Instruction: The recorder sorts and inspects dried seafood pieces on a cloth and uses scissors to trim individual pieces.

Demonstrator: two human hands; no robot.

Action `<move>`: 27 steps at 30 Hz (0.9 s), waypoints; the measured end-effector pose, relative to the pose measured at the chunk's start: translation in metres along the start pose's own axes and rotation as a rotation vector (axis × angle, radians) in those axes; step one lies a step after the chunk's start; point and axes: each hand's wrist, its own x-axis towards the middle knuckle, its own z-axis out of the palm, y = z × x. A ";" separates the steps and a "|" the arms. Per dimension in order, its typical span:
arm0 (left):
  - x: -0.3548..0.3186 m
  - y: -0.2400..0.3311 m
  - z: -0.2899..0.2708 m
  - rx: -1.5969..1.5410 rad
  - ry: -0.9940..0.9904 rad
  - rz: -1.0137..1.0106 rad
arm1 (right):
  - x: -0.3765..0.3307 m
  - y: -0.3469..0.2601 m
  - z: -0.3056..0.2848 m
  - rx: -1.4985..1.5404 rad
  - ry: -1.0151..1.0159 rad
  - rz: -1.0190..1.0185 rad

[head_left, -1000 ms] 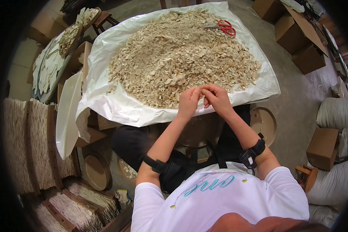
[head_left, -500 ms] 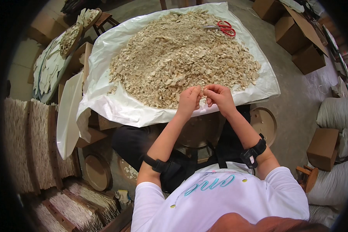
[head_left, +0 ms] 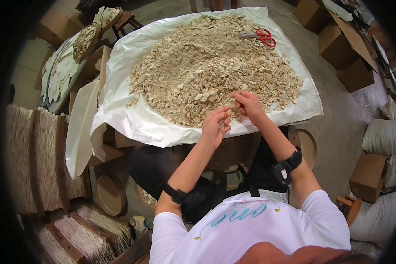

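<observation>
Right, a broad white plastic sheet [head_left: 132,119] drapes over the desk, carrying a wide heap of pale tan dried flakes [head_left: 207,66] that fills most of it, with red-handled scissors [head_left: 264,37] lying at the far edge. At the heap's near rim, the left hand [head_left: 215,125] curls its fingers loosely around a few flakes, and just beside it the right hand [head_left: 247,104] pinches flakes between its fingertips.

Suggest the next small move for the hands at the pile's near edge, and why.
Probably the right hand should pinch one flake loose: both hands sit at the near edge of the pale flake pile, fingers curled among pieces, and the left hand hovers beside it, palm cupped.
</observation>
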 end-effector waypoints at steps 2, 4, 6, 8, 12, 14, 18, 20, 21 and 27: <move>-0.001 0.000 0.000 0.018 0.018 0.005 | 0.021 0.010 0.007 -0.196 0.061 -0.166; -0.001 0.000 -0.011 -0.021 0.026 0.013 | 0.031 0.014 0.019 -0.515 0.178 -0.370; -0.003 0.003 -0.020 -0.049 0.031 0.015 | 0.036 0.013 0.035 -0.632 0.203 -0.412; -0.005 0.004 -0.020 -0.077 0.024 0.011 | 0.042 0.018 0.040 -0.727 0.233 -0.571; -0.008 0.004 -0.020 -0.079 0.039 0.017 | 0.045 0.018 0.035 -0.685 0.272 -0.470; -0.011 0.005 -0.020 -0.083 0.049 0.028 | 0.044 0.012 0.016 -0.512 0.302 -0.419; -0.014 0.012 -0.027 -0.149 0.103 0.091 | 0.042 0.007 -0.028 -0.422 0.376 -0.415; -0.015 0.017 -0.033 -0.206 0.149 0.131 | 0.032 -0.005 -0.038 -0.805 0.504 -0.391; -0.015 0.019 -0.035 -0.206 0.151 0.131 | 0.031 -0.005 -0.040 -0.804 0.503 -0.390; -0.019 0.038 -0.036 -0.325 0.193 0.206 | 0.016 -0.013 -0.019 -1.393 0.809 -1.117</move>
